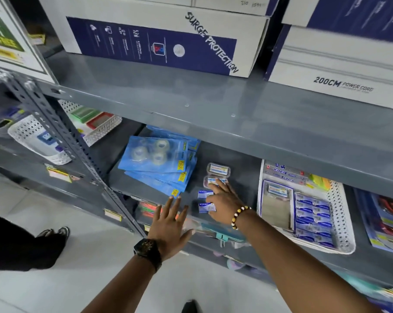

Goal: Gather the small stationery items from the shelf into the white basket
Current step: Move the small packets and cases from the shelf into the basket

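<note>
1. The right hand [225, 205] is reaching onto the grey shelf [240, 163], fingers spread flat over the loose small items; its grip is open and is closing on nothing yet, the fingertips touching the nearer clear plastic case [213, 180].
2. The left hand [172, 224] is hovering at the shelf's front edge, palm down and fingers splayed; it is holding nothing.
3. The loose items are lying between the stack of blue tape packs [157, 163] and the white basket [342, 222]: 2 clear cases, the farther one [218, 169] behind the nearer, and 2 small blue-and-white boxes [205, 193] just beside the right palm.
4. The step in hand appears to be collecting these pieces. The next move calls for curling the fingers around 1 or 2 of them, then carrying them right, over the basket's perforated rim.
5. Each case and box is lying flat with its long axis running roughly left to right, parallel to the shelf's front edge.
6. The basket is already holding similar blue boxes in a row, with room at its left side.
</note>
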